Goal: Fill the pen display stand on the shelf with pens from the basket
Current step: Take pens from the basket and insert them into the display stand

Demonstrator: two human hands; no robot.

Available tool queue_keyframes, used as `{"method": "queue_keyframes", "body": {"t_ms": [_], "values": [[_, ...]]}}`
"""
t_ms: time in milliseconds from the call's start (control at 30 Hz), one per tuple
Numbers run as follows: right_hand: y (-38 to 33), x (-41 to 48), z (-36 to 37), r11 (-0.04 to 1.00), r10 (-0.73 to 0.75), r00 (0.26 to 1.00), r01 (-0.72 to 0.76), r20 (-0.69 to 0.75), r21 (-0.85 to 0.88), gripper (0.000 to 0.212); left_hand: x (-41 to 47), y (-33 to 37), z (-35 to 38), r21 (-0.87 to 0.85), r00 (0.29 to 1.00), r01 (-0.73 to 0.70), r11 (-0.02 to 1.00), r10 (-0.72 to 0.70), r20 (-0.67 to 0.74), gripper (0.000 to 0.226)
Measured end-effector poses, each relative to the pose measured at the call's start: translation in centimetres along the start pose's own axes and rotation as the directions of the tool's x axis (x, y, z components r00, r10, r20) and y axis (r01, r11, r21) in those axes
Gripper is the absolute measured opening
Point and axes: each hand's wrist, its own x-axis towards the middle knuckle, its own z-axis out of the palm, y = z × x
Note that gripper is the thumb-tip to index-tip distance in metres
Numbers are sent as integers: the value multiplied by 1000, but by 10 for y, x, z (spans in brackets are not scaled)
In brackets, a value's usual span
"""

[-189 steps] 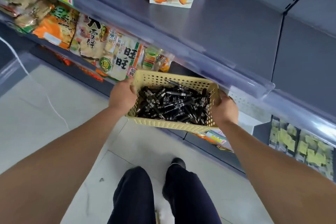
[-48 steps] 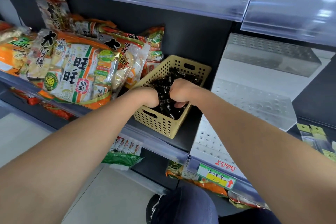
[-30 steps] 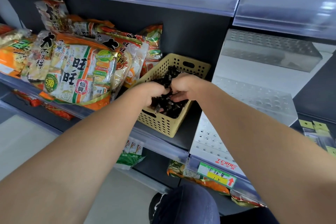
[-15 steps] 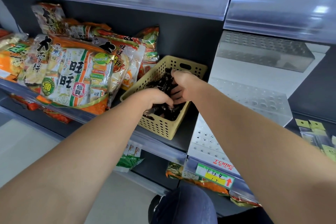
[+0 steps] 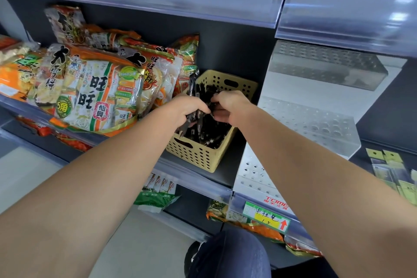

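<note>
A: Left hand (image 5: 189, 109)?
B: Fist clamped round a bundle of pens (image 5: 192, 85); lifted higher than a moment ago, above the basket (image 5: 199, 157) beneath it.
A: Right hand (image 5: 229, 106)?
B: Against the left, fingers pinching the same pens; pen display stand (image 5: 311, 119) just right of it.

The front snack bag (image 5: 97, 97), at nine o'clock in the view, carries bold black "旺旺" down its white face. Just below sits a red seal (image 5: 101, 111) reading "仙貝". A green disc (image 5: 63, 107) at the bag's seven o'clock shows a "5" and one character too blurred to settle. The left snack bag (image 5: 54, 74) reads "大雪饼" from top to bottom. The rear snack bag (image 5: 149, 63), at eleven o'clock, shows "大" and "旺旺".

At five o'clock, the pen display stand (image 5: 255, 178) bears red "TOME" on its front lip; the small line beneath is unreadable. Under it, a green-and-yellow price tag (image 5: 266, 219) has handwritten "中性笔", what looks like "1.5", and a red arrow (image 5: 284, 224) pointing up.
</note>
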Motion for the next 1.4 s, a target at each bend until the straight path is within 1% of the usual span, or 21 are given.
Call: {"method": "queue_keyframes", "body": {"t_ms": [33,100,167,300,400,433,567,600,633,700,733,767,800,867,933,1067,1167,1233,1300,1367,1400], "values": [[1,-1,1,999,-17,1000,18,16,-30,19,0,1,-4,7,1000,7,1000,-7,-6,41],[2,-4,3,996,-40,998,44,51,-78,18,0,0,-9,43,1000,4,999,-4,-5,29],[4,-6,3,995,-51,996,58,78,-86,20,0,-2,-12,81,1000,15,997,-17,23,19],[5,-10,1,995,-73,993,79,89,-65,20,0,-1,-16,120,993,66,991,-76,85,12],[2,-9,0,995,-94,996,94,-11,10,12,-3,2,-20,74,986,107,991,-116,123,2],[1,-10,0,994,-108,993,109,-50,24,8,-3,2,-21,45,983,120,992,-125,133,3],[-3,-14,3,981,-138,978,157,-155,115,7,-5,2,-17,-165,979,156,974,-131,157,5],[-3,-15,4,976,-144,969,173,-199,135,8,-5,2,-16,-191,981,153,970,-126,147,6],[-3,-15,3,975,-164,961,192,-224,109,14,-5,2,-15,-188,984,139,972,-115,134,7],[-3,-16,0,970,-185,952,216,-242,108,23,-7,2,-15,-175,992,98,980,-82,94,7],[-2,-17,-1,958,-172,955,220,-240,186,17,-7,1,-16,-182,994,83,980,-70,79,10],[-1,-19,-1,951,-176,955,228,-240,210,7,-7,0,-16,-194,996,72,978,-60,64,15],[2,-19,-1,956,-176,948,229,-266,185,6,-6,-2,-16,-206,997,63,977,-54,46,23],[5,-16,2,957,-207,920,261,-333,127,12,-6,-5,-16,-224,999,41,974,-42,4,34],[5,-21,6,946,-234,903,297,-361,128,14,-6,-6,-16,-239,999,17,971,-24,-23,40],[5,-26,4,915,-312,847,391,-431,105,22,-10,-4,-13,-215,998,-33,976,23,-50,31],[7,-30,2,899,-327,816,424,-477,107,25,-10,-4,-10,-355,1000,4,935,-9,-12,26],[9,-33,2,906,-305,841,400,-448,135,21,-9,-4,-9,-472,1000,23,881,-11,27,16],[12,-38,2,927,-277,909,338,-313,162,17,-8,-3,-8,-544,1000,11,839,-8,9,11],[15,-45,3,952,-266,955,282,-133,118,14,-5,-3,-8,-567,1000,-10,824,-7,-28,20],[16,-47,3,959,-269,961,273,-56,72,16,-5,-3,-9,-561,999,-17,828,-10,-44,26]]}}
